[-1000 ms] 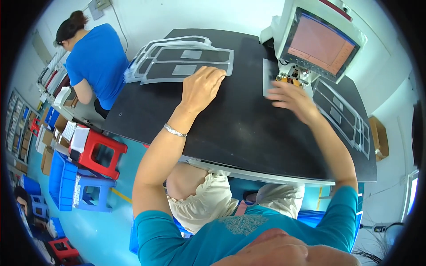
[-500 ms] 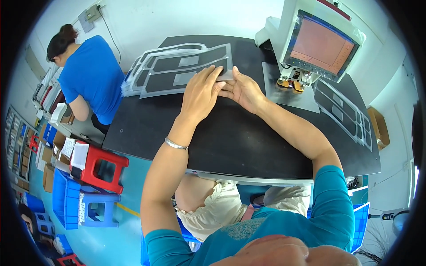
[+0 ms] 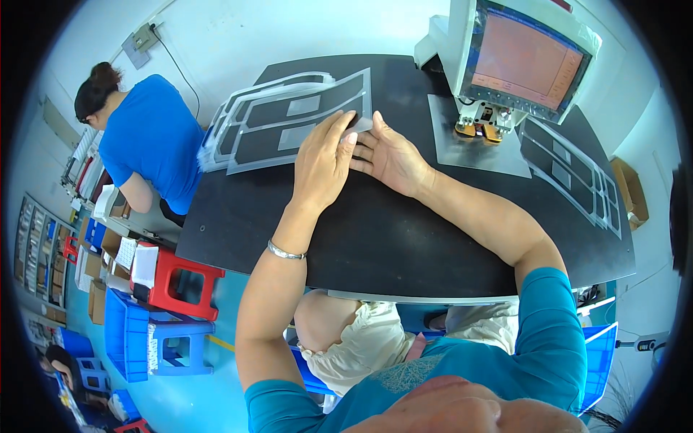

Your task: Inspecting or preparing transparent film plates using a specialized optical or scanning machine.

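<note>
A thin sheet with pale strips and dark panels (image 3: 263,141) lies uppermost on a loose stack of similar sheets (image 3: 216,144) at the back left of the black table. Its near right corner is lifted. My left hand (image 3: 321,166) holds this corner, fingers over the top and thumb at the edge. Close beside it, my right hand (image 3: 397,160) has its palm turned toward the left hand, fingers apart and thumb raised by the sheet's edge. The fingertips of both hands partly hide one another.
A white machine with a screen (image 3: 527,61) stands at the back right, its head above a metal plate (image 3: 480,155). More sheets (image 3: 570,173) lie right of it. A person in blue (image 3: 151,141) works at the left, near a red stool (image 3: 180,281) and a blue bin (image 3: 126,335).
My right hand's fingers have shifted slightly outward, showing more of its palm. The left hand stays at the sheet's corner. The whole view has shifted a little.
</note>
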### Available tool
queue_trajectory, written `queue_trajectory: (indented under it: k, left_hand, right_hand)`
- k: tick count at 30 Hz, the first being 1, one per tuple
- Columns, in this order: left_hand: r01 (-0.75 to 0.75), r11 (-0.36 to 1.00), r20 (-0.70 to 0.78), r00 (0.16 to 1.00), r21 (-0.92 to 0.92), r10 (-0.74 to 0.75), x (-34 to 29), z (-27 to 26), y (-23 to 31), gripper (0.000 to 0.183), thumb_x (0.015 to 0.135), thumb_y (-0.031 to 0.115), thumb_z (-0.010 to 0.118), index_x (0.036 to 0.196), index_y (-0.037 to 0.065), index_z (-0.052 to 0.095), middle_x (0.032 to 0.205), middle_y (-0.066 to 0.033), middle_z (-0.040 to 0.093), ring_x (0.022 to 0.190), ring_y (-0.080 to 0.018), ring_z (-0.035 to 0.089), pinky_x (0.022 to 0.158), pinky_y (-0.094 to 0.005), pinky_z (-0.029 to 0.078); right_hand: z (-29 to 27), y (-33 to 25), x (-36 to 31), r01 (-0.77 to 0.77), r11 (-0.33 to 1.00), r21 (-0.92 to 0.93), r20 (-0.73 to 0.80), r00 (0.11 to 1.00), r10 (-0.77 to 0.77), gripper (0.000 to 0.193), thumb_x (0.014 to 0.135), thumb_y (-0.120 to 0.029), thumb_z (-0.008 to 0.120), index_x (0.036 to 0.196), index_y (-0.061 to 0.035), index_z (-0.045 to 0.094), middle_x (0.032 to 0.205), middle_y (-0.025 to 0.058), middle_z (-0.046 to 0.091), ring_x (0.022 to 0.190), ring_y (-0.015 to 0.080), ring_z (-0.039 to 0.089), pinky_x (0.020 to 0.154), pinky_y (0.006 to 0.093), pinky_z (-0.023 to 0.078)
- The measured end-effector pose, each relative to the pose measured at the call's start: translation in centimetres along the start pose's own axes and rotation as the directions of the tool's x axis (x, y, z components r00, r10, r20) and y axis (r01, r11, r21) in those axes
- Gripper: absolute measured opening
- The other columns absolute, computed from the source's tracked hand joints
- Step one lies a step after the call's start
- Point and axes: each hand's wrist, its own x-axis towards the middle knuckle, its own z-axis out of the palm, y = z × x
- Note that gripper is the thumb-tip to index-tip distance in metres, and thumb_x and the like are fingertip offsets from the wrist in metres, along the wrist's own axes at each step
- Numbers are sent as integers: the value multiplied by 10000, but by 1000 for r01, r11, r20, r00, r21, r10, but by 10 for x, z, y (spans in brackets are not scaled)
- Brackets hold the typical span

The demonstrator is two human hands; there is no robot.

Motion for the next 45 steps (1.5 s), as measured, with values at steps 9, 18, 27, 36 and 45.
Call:
queue_trajectory:
  k: [9,18,27,36,45]
  left_hand:
    - [3,1000,48,999,14,-3,-4,2,-3,388,1047,318,508,1316,62,618,1313,-197,619,1192,-384,598,1010,-462,472]
    - [40,998,124,991,40,-45,-6,1,-2,429,999,323,565,1340,65,596,1334,-186,608,1230,-371,572,1056,-469,431]
    - [348,878,149,937,-329,-315,-8,13,-18,424,979,254,572,1379,112,583,1304,-155,619,1270,-296,558,1089,-394,417]
    - [283,900,-355,846,-332,-397,14,-4,8,414,1078,280,494,1400,32,572,1362,-125,626,1241,-179,553,1068,-305,390]
    - [-444,775,86,886,450,457,-5,-28,75,366,874,-7,564,1199,66,715,1269,-117,689,1228,-281,629,1042,-444,478]
  right_hand:
    - [-6,-2,-2,-19,1000,9,-52,998,19,513,1001,-553,550,1261,-112,582,1300,64,583,1200,192,550,1051,384,447]
    - [-11,-3,-1,-52,998,-34,-96,994,48,456,983,-503,617,1187,-94,622,1173,50,630,1137,169,591,1007,359,479]
    - [-11,-4,-1,0,974,-226,-75,997,-17,395,1008,-419,614,1228,-92,602,1152,48,643,1089,157,647,954,327,525]
    - [-21,4,-9,-72,901,-428,-404,907,-119,546,976,-176,673,1420,52,452,1271,123,605,1062,203,665,860,340,578]
    - [-73,-69,-182,-85,-259,-962,58,865,-499,344,864,-155,722,1183,-44,657,1186,148,662,1137,338,620,967,406,507]
